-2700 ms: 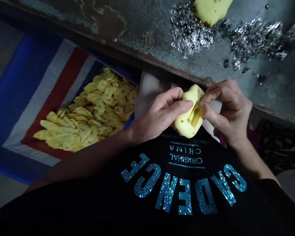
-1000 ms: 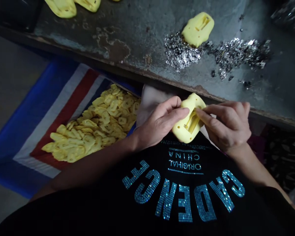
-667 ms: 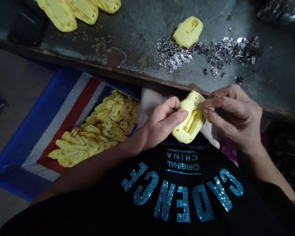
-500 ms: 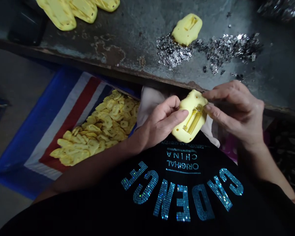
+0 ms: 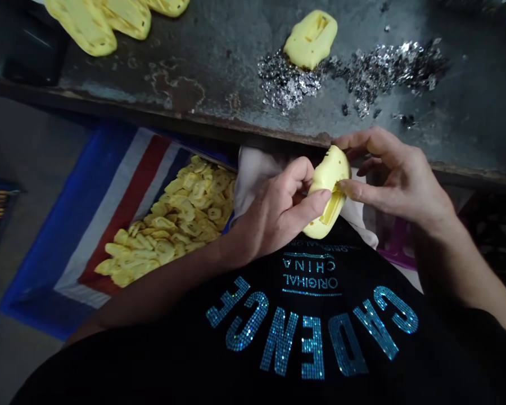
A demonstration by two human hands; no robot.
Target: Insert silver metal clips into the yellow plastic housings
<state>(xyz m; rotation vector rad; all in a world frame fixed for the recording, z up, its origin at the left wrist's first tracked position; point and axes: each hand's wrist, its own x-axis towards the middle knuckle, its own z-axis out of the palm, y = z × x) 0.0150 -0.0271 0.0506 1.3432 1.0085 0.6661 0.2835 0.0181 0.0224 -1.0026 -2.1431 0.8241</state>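
A yellow plastic housing (image 5: 329, 179) with a slot in it is held just below the bench edge, tilted on its side. My left hand (image 5: 274, 211) grips its left side, thumb and forefinger closed round it. My right hand (image 5: 394, 171) holds the top and right side, its thumb pressed at the slot. Whether a small metal piece is under the thumb I cannot make out.
The worn metal bench (image 5: 219, 62) carries piles of small shiny metal clips (image 5: 287, 84), another yellow housing (image 5: 310, 39) and more housings (image 5: 109, 19) at the far left. Below, a striped sack (image 5: 88, 197) holds several yellow housings (image 5: 177, 216). A pale cloth (image 5: 257, 169) lies in my lap.
The housing has been turned from slot-up to on its side and lifted slightly toward the bench edge. My right fingers shifted from the slot to the housing's top and side.
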